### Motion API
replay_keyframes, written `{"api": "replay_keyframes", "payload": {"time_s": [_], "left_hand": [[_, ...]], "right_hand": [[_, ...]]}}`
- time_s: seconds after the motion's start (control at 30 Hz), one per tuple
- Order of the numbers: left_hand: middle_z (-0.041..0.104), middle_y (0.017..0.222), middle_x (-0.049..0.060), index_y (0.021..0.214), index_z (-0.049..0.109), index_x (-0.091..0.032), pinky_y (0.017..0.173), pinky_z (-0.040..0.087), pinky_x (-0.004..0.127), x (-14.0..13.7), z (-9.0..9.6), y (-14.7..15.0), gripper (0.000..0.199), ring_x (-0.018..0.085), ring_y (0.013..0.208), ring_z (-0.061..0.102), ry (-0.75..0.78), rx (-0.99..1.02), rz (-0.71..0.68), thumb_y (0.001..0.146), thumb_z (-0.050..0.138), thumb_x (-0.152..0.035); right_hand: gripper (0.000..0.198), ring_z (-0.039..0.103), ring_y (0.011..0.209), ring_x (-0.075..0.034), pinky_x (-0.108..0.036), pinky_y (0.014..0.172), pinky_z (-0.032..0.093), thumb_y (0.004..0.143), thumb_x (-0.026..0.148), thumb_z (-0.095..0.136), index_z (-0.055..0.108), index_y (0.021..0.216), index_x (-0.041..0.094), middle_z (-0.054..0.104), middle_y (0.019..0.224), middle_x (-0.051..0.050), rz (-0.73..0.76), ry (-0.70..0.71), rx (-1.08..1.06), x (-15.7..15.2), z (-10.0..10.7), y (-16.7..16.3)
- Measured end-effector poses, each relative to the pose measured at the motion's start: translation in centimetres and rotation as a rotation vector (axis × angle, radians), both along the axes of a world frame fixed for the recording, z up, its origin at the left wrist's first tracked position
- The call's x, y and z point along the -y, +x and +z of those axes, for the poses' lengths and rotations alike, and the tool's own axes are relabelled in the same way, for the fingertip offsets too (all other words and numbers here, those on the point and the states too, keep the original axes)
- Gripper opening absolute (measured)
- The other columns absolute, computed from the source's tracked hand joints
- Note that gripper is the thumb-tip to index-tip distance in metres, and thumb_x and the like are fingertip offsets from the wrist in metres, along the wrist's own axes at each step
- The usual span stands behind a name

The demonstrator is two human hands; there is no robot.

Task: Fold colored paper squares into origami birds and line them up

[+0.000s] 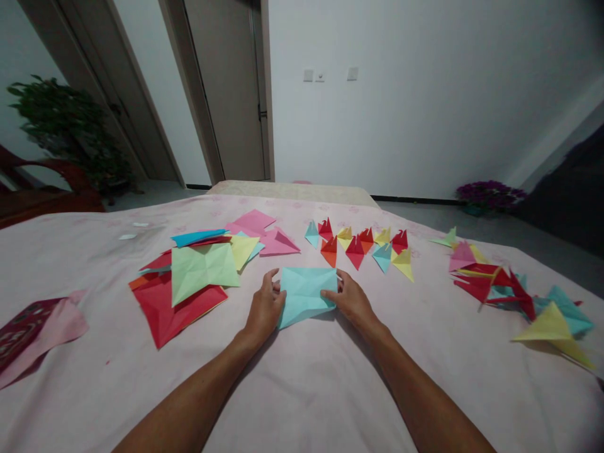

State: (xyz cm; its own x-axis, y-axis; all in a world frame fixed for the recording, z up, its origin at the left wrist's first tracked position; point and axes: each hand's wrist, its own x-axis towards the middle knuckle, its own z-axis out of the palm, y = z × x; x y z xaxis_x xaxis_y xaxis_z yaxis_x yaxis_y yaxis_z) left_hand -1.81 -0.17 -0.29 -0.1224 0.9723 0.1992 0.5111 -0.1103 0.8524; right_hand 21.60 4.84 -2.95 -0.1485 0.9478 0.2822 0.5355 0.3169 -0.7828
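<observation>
A creased light-blue sheet of origami paper (306, 290) is held up between my two hands, just above the pink cloth. My left hand (267, 305) pinches its left edge, thumb in front and fingers behind. On the opposite edge, my right hand (353, 299) grips the paper the same way, its thumb lying over the front. Left of my hands lies a pile of creased papers, with a light-green sheet (204, 269) on top and a red sheet (177, 308) beneath. Beyond the blue paper stand several small folded paper birds (355, 250) in red, yellow, blue and orange.
Larger folded papers (495, 286) lie heaped at the right, with a yellow piece (552, 327) nearest. Pink papers (278, 242) rest behind the left pile. A dark red and pink packet (38, 333) sits at far left. The pink patterned tablecloth (292, 390) has soft wrinkles.
</observation>
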Motion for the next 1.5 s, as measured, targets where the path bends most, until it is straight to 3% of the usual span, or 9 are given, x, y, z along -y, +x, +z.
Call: {"api": "replay_keyframes", "payload": {"time_s": [0.13,0.3,0.43,0.6,0.73,0.9,1.23,1.5], "left_hand": [[0.057,0.12,0.008,0.129,0.049,-0.023,0.086,0.049,0.033,0.4,-0.1,0.0,0.048,0.019,0.099,0.062,0.154,-0.262,-0.03,0.082,0.054,-0.015],[0.057,0.116,0.007,0.108,0.061,-0.024,0.092,0.046,0.041,0.6,0.0,-0.1,0.027,0.026,0.107,0.057,0.196,-0.487,-0.031,0.081,0.064,-0.025],[0.061,0.11,0.006,0.106,0.059,-0.023,0.089,0.047,0.039,0.6,-0.1,-0.2,0.022,0.024,0.102,0.059,0.176,-0.455,-0.034,0.084,0.061,-0.026],[0.067,0.093,0.002,0.109,0.058,-0.023,0.075,0.046,0.029,0.4,0.0,-0.4,0.021,0.018,0.086,0.064,0.055,-0.306,-0.053,0.088,0.053,-0.024],[0.068,0.086,-0.001,0.106,0.062,-0.025,0.066,0.041,0.025,0.2,0.1,-0.4,0.02,0.016,0.078,0.064,0.011,-0.304,-0.07,0.087,0.054,-0.024],[0.069,0.083,-0.002,0.096,0.066,-0.025,0.064,0.038,0.025,-0.3,0.2,-0.2,0.015,0.016,0.074,0.063,0.006,-0.373,-0.048,0.085,0.057,-0.025],[0.072,0.086,-0.001,0.097,0.068,-0.026,0.062,0.037,0.025,-0.8,0.5,-0.2,0.018,0.016,0.075,0.065,-0.013,-0.425,-0.032,0.087,0.054,-0.026],[0.073,0.094,-0.001,0.101,0.069,-0.026,0.068,0.04,0.025,-0.7,0.6,-0.1,0.021,0.015,0.081,0.065,-0.041,-0.451,-0.077,0.087,0.054,-0.025]], "right_hand": [[0.058,0.069,0.077,-0.024,-0.031,0.063,0.052,0.073,0.018,0.068,0.053,0.128,0.028,0.073,0.09,-0.003,0.017,-0.046,0.067,0.2,0.7,0.2],[0.062,0.068,0.076,-0.021,-0.029,0.063,0.05,0.072,0.021,0.069,0.051,0.131,0.025,0.073,0.092,-0.003,-0.023,-0.08,0.087,0.6,0.9,0.5],[0.065,0.067,0.076,-0.02,-0.029,0.064,0.049,0.074,0.023,0.067,0.047,0.136,0.027,0.072,0.095,-0.003,-0.045,-0.039,0.077,0.7,0.8,0.6],[0.061,0.063,0.068,-0.017,-0.028,0.062,0.046,0.078,0.032,0.063,0.048,0.136,0.029,0.069,0.082,0.003,-0.132,-0.078,0.114,0.5,1.2,1.0],[0.06,0.062,0.069,-0.017,-0.028,0.062,0.045,0.08,0.034,0.06,0.048,0.138,0.029,0.067,0.078,0.003,-0.145,-0.082,0.111,0.1,1.4,1.0],[0.07,0.061,0.069,-0.017,-0.029,0.066,0.045,0.076,0.034,0.065,0.043,0.142,0.028,0.068,0.083,0.002,-0.15,-0.092,0.085,-0.1,1.2,0.8],[0.074,0.06,0.069,-0.015,-0.029,0.069,0.047,0.076,0.033,0.065,0.039,0.145,0.025,0.067,0.088,0.001,-0.154,-0.091,-0.009,-0.3,1.3,0.7],[0.078,0.06,0.072,-0.015,-0.026,0.068,0.044,0.071,0.033,0.071,0.043,0.143,0.025,0.067,0.081,0.004,-0.201,-0.161,0.09,-0.2,2.1,0.4]]}}
